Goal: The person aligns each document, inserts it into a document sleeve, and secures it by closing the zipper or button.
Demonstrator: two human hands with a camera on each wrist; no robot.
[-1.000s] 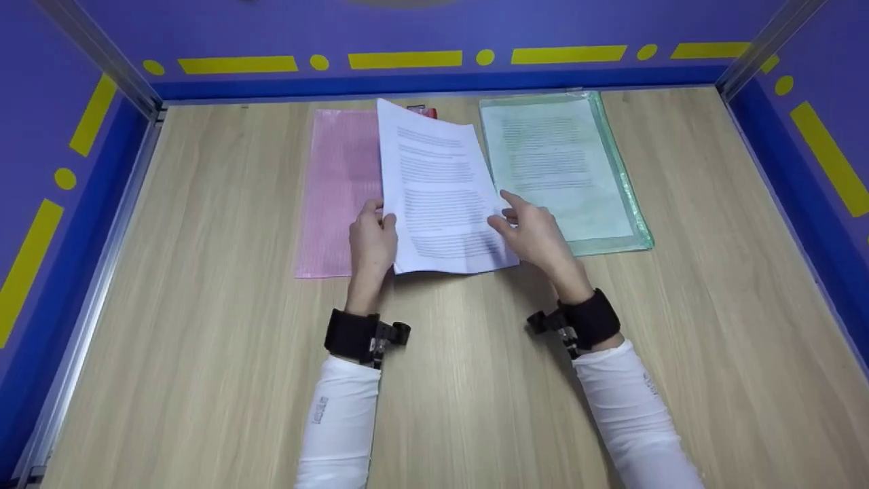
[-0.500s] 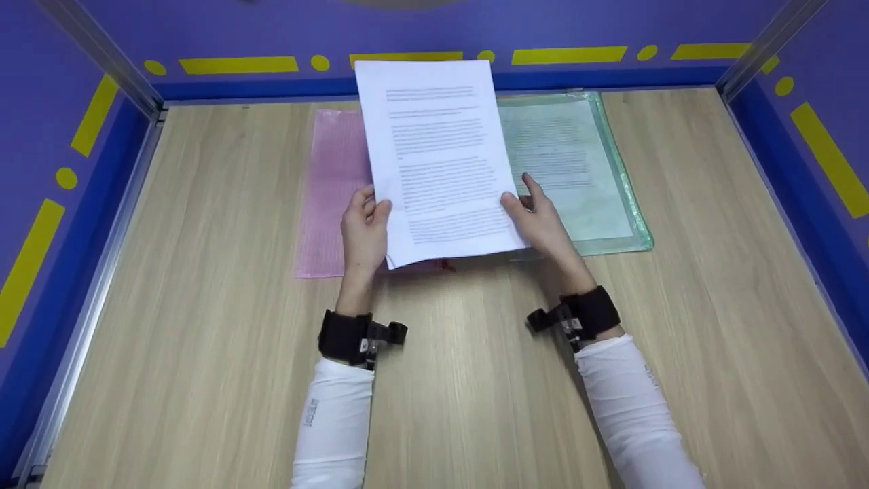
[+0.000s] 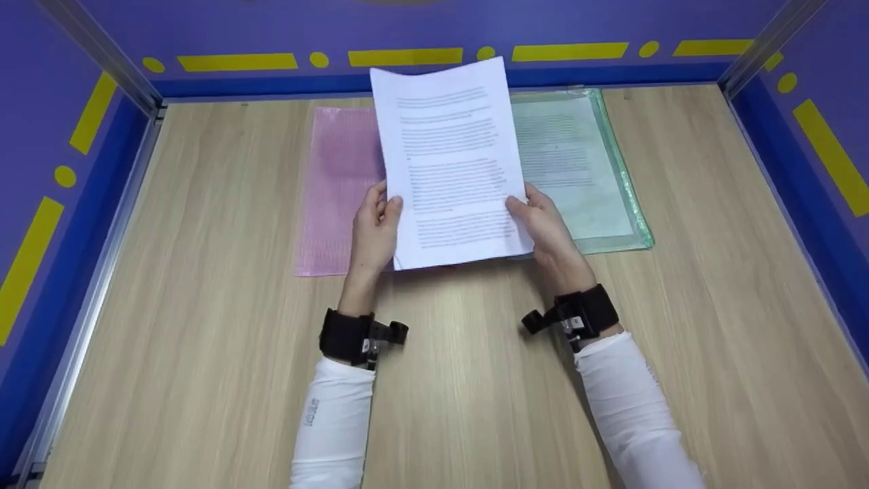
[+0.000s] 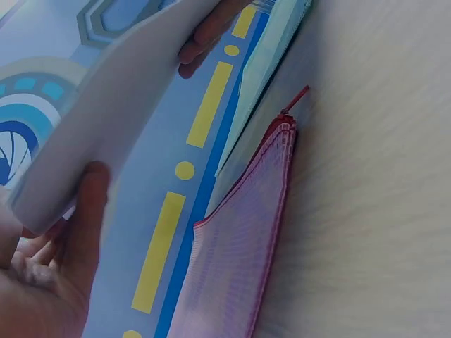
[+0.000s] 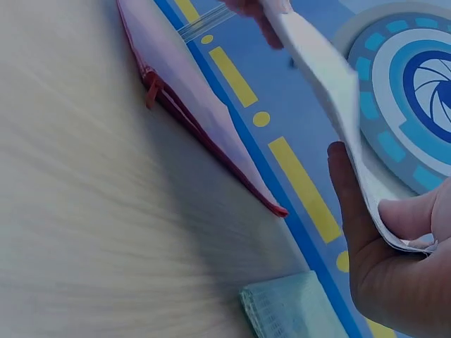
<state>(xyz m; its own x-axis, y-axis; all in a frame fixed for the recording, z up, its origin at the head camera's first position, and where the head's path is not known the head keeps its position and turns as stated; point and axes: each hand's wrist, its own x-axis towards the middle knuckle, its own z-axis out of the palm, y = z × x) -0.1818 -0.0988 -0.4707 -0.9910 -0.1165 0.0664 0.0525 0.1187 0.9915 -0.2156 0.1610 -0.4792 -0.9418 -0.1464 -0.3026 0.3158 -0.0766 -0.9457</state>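
Note:
A stack of printed paper sheets (image 3: 455, 170) is held up above the table, tilted toward the head camera, its top edge bowed. My left hand (image 3: 375, 231) pinches its left edge, thumb on the printed face. On the opposite edge my right hand (image 3: 550, 227) grips the sheets between thumb and fingers, also plain in the right wrist view. Behind the paper lies a pink mesh zipper pouch (image 3: 336, 197), partly covered; its red zipper pull (image 4: 296, 100) shows in the left wrist view. To the right lies a green zipper pouch (image 3: 611, 204) with a printed sheet inside, its left part hidden by the paper.
The wooden table (image 3: 204, 305) is bounded by a blue back wall (image 3: 271, 27) with yellow marks and by side walls. Metal rails run along the corners. A wristband with a small camera (image 3: 584, 316) sits on each forearm.
The paper stack has been raised off the pouches and turned more upright. My right hand, loose at the edge before, has closed round it; both hands then shifted slightly right.

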